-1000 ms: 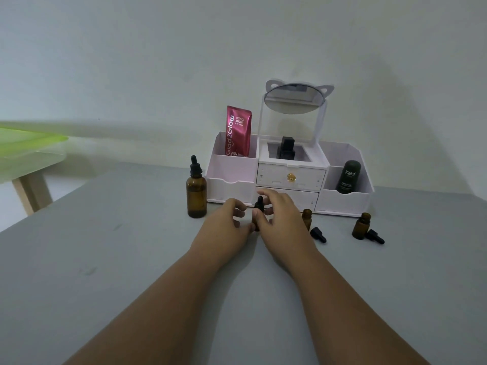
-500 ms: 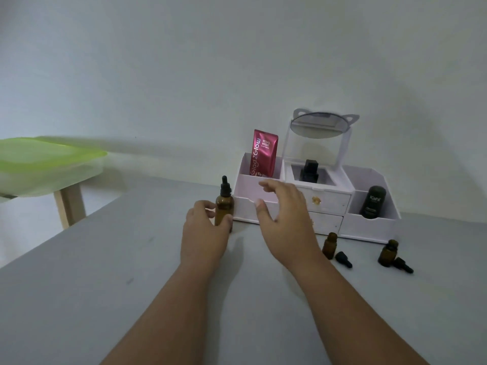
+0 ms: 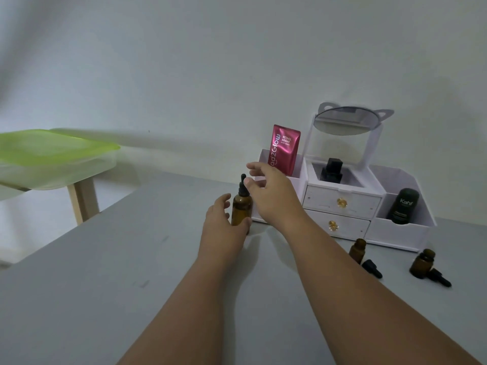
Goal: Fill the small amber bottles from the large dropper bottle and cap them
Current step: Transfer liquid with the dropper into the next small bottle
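Large dropper bottle (image 3: 241, 208), amber glass with black dropper cap, stands upright on the grey table (image 3: 105, 272), between the two hands and just in front of the organiser's left compartment.

Far left of the left hand: green-topped side table (image 3: 52, 151) on a wooden leg, well apart from the work.

Left hand (image 3: 224, 225): cupped round the lower body of the large bottle from its left side, fingers curled onto the glass, thumb at the base on the near side. It grips the bottle; bottle not lifted.

Right hand (image 3: 271, 193): raised just right of the bottle's cap, fingers spread and loosely curved, holding nothing. Thumb tip sits close beside the dropper collar; contact cannot be told.

Behind the right hand: pink sachet (image 3: 284, 148) standing in the left compartment of the white organiser (image 3: 342, 204), partly hidden by the fingers. Right of the hand: two drawers with gold knobs, a black item in the middle well, a cat-eared mirror above, a dark green container (image 3: 403, 205) in the right compartment.

Right of the right forearm, on the table: two small amber bottles (image 3: 357, 250) (image 3: 423, 263), both upright and uncapped, each with a black dropper cap (image 3: 371, 268) (image 3: 438, 277) lying beside it.
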